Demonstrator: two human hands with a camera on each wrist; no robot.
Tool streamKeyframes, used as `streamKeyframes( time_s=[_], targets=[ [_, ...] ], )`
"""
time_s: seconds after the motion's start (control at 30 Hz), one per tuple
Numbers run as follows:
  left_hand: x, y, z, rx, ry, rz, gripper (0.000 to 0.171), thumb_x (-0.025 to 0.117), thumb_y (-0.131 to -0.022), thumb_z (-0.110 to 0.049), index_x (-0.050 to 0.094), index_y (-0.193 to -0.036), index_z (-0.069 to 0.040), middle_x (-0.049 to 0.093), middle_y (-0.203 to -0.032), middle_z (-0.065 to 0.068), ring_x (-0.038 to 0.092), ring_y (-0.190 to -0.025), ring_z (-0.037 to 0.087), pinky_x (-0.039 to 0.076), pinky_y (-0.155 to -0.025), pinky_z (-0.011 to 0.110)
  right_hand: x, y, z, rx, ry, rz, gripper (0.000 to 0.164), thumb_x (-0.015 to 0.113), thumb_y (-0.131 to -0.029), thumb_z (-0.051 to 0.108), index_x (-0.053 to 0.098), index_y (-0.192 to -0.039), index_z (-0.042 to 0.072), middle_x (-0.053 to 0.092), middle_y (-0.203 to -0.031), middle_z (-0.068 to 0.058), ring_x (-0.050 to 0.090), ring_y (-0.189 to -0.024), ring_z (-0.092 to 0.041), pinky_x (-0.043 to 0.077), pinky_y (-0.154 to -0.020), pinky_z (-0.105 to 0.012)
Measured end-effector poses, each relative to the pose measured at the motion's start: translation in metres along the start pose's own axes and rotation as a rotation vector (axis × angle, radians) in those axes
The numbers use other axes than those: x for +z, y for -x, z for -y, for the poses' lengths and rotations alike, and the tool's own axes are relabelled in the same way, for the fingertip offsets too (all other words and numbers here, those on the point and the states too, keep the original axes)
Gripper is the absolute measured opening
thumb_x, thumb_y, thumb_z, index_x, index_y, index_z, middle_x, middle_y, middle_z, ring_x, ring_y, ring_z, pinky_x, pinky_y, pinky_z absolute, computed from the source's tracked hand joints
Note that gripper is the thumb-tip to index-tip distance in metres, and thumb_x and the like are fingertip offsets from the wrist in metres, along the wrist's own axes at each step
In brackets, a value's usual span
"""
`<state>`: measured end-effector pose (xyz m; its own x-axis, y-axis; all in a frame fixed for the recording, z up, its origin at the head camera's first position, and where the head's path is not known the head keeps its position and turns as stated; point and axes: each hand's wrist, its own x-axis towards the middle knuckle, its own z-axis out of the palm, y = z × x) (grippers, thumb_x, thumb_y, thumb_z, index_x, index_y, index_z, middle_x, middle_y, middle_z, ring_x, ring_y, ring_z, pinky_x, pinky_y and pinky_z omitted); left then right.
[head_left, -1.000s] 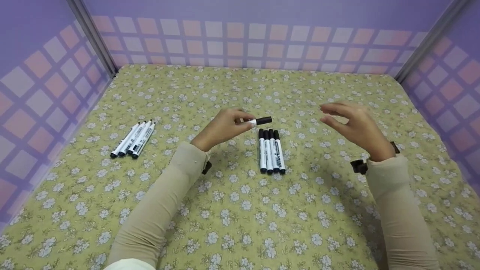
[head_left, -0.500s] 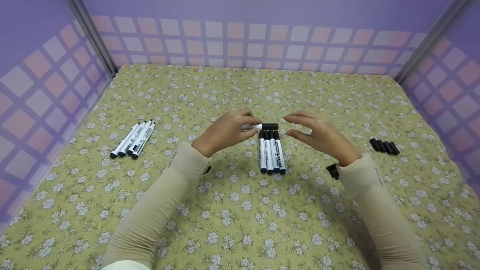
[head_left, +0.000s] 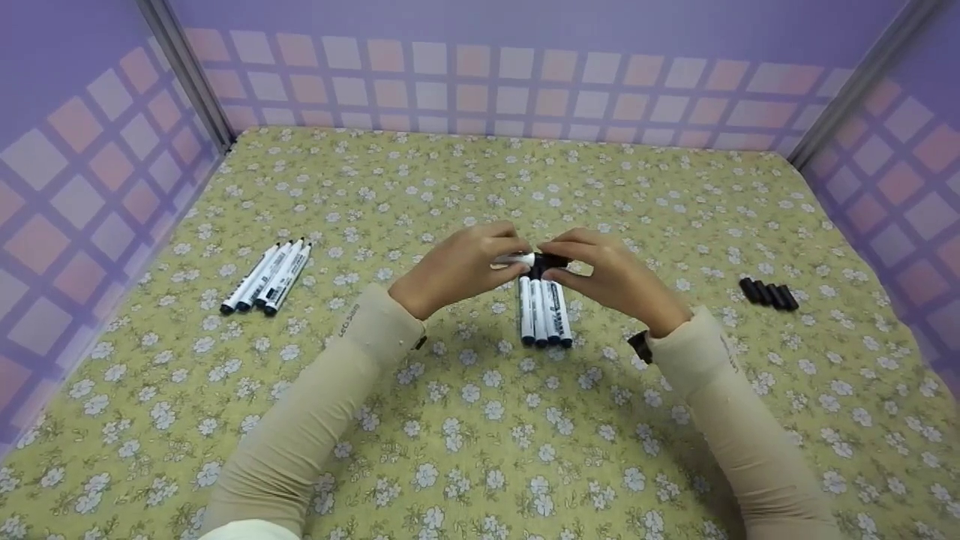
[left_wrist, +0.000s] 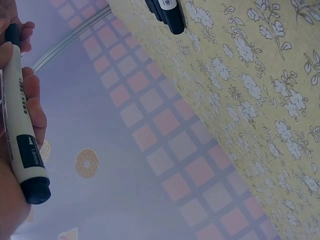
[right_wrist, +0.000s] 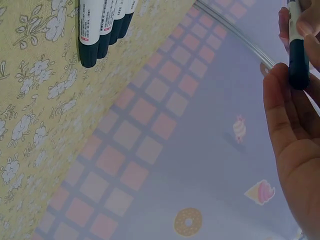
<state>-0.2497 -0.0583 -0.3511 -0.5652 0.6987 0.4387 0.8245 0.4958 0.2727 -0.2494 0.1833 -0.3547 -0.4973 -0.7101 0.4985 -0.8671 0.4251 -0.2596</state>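
My left hand (head_left: 459, 266) holds a white marker (left_wrist: 21, 110) by its barrel, above the table. The marker lies sideways, and its black cap (right_wrist: 299, 65) points toward my right hand (head_left: 611, 274). With fingertips and thumb, my right hand pinches that cap. Right below both hands is a row of capped white markers (head_left: 546, 319), side by side on the cloth, their cap ends partly hidden by the held marker and the fingers.
Several uncapped markers (head_left: 271, 277) lie together on the left. A short row of loose black caps (head_left: 769, 294) is at the right. Flowered cloth (head_left: 420, 450) covers the table, and purple checked walls (head_left: 480, 82) enclose its back and sides.
My right hand has come left from the side and taken hold of the cap. The left hand has shifted slightly right and nearer with the marker. The loose caps at right came into sight.
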Motion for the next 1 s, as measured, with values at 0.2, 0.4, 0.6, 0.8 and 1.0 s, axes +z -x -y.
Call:
streamKeyframes(
  time_s=[0.2,0.4,0.6,0.8,1.0],
  targets=[
    [-0.001,0.0006,-0.002,0.033,-0.017,-0.014,0.025,0.059,-0.097,-0.021,0.071,-0.112,-0.005,0.062,-0.097,0.008,0.062,-0.078,0.015,0.052,-0.072,0.024,0.0024,-0.0007,0.0016,-0.007,0.022,-0.012,0.029,0.067,-0.089,0.011,0.068,-0.117,0.003,0.067,-0.106,-0.011,0.066,-0.09,-0.019,0.056,-0.076,-0.03],
    [-0.0022,0.0019,-0.0018,0.052,-0.016,-0.02,0.026,0.06,-0.096,-0.02,0.07,-0.115,-0.005,0.062,-0.098,0.007,0.061,-0.077,0.014,0.052,-0.071,0.024,0.0026,-0.0013,0.0034,-0.007,0.043,-0.013,0.027,0.066,-0.089,0.007,0.069,-0.116,0.002,0.068,-0.104,-0.011,0.067,-0.088,-0.019,0.056,-0.075,-0.027],
    [-0.0024,0.0017,-0.0003,0.05,0.011,-0.003,0.027,0.059,-0.097,-0.019,0.069,-0.118,-0.006,0.063,-0.098,0.007,0.061,-0.077,0.014,0.052,-0.07,0.023,0.0029,-0.0009,0.0036,0.0,0.04,-0.02,0.029,0.065,-0.09,0.007,0.069,-0.118,0.004,0.071,-0.106,-0.011,0.067,-0.088,-0.019,0.056,-0.073,-0.029],
    [-0.003,-0.0001,-0.0007,0.04,0.05,0.026,0.027,0.058,-0.097,-0.017,0.068,-0.12,-0.007,0.064,-0.096,0.008,0.059,-0.074,0.014,0.051,-0.068,0.024,0.0035,0.0002,0.004,-0.002,0.068,-0.027,0.029,0.066,-0.09,0.01,0.069,-0.118,0.006,0.073,-0.106,-0.007,0.063,-0.083,-0.018,0.055,-0.068,-0.029],
    [-0.0051,-0.002,-0.0022,0.031,0.07,0.054,0.029,0.056,-0.098,-0.019,0.067,-0.123,-0.008,0.065,-0.098,0.008,0.06,-0.075,0.014,0.051,-0.068,0.025,0.0035,0.0019,0.003,0.006,0.054,-0.035,0.027,0.066,-0.089,0.01,0.071,-0.116,0.006,0.073,-0.106,-0.008,0.065,-0.086,-0.018,0.056,-0.071,-0.027]
  ],
)
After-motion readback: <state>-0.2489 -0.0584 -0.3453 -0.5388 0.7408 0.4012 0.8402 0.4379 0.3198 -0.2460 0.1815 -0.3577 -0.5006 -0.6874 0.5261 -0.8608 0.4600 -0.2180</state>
